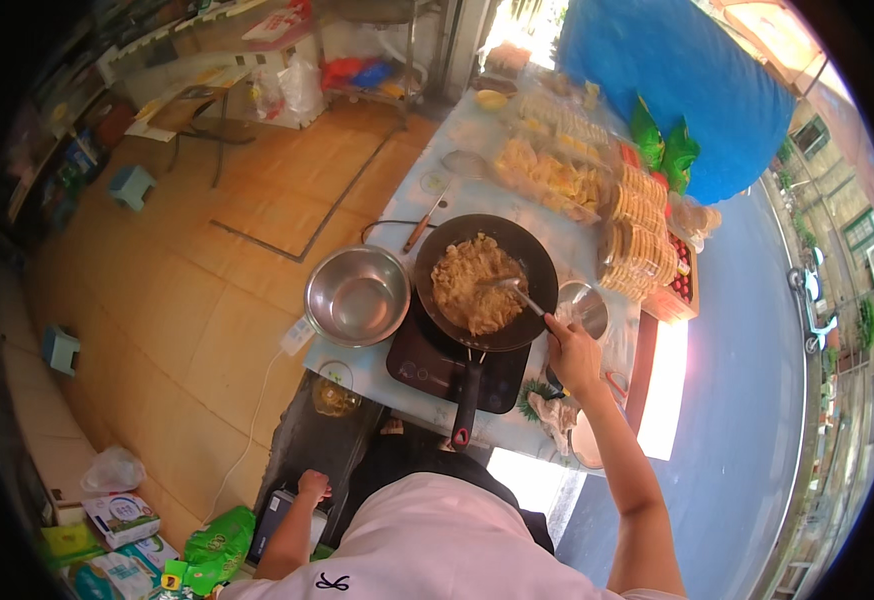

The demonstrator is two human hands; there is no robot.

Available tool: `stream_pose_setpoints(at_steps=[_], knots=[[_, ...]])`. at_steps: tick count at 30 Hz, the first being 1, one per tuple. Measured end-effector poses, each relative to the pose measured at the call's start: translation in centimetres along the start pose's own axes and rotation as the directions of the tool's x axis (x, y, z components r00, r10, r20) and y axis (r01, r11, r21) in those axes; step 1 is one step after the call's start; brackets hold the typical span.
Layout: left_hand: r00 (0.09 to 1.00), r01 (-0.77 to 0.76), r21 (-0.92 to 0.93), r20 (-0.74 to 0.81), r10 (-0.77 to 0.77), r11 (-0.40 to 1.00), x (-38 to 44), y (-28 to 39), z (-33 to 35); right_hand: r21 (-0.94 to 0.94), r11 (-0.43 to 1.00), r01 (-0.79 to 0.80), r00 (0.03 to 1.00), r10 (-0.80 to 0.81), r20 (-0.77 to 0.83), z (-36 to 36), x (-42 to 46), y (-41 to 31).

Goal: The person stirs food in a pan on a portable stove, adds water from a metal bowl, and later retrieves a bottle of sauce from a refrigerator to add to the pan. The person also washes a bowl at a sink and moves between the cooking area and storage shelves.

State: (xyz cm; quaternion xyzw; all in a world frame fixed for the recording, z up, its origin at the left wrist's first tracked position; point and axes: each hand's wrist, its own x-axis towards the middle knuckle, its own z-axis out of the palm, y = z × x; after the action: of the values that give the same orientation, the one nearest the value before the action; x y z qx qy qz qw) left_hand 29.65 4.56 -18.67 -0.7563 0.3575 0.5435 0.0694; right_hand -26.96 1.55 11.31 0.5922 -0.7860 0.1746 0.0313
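A dark frying pan (437,341) rests on a black induction cooktop (414,371), its handle pointing toward me. Browned, crumbly food (474,281) covers much of the pan's bottom; what it is I cannot tell. My right hand (578,356) grips the handle of a metal spatula (531,301), whose blade is partly buried in the food. Down at my left side, away from the table, my left hand (315,486) hangs with its fingers curled and nothing visible in it. Left of the pan, touching or nearly so, stands a wide stainless steel bowl (358,296).
A skimmer (423,229) lies behind the bowl. Right of the pan are a metal bowl (587,311) and a crumpled cloth or paper (557,420). Stacked packs of round biscuits (636,240) and bagged foods (557,176) fill the back right. A white cable (257,409) crosses the floor from a power strip (297,335).
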Motion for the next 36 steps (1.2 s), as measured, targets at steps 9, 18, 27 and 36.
stream_pose_setpoints(at_steps=[9,18,27,36], knots=[[0.986,-0.162,-0.2,0.008,0.167,0.966,-2.7,3.6,3.2,-0.171,0.985,-0.024,0.997,0.036,0.072,6.0,9.0,-1.8],[0.988,0.084,-0.047,0.136,-0.077,0.995,1.1,-3.3,1.5,-0.036,0.999,-0.037,0.999,0.035,-0.041,3.4,1.8,-0.7],[0.998,0.021,-0.065,0.054,-0.017,0.998,1.5,1.4,-0.9,-0.047,0.996,-0.077,0.997,0.079,0.028,3.0,-0.4,-1.5],[0.982,-0.136,-0.156,0.109,0.154,0.978,0.7,5.2,1.6,-0.06,0.996,-0.059,0.995,0.064,0.073,1.7,-2.5,-3.1]])
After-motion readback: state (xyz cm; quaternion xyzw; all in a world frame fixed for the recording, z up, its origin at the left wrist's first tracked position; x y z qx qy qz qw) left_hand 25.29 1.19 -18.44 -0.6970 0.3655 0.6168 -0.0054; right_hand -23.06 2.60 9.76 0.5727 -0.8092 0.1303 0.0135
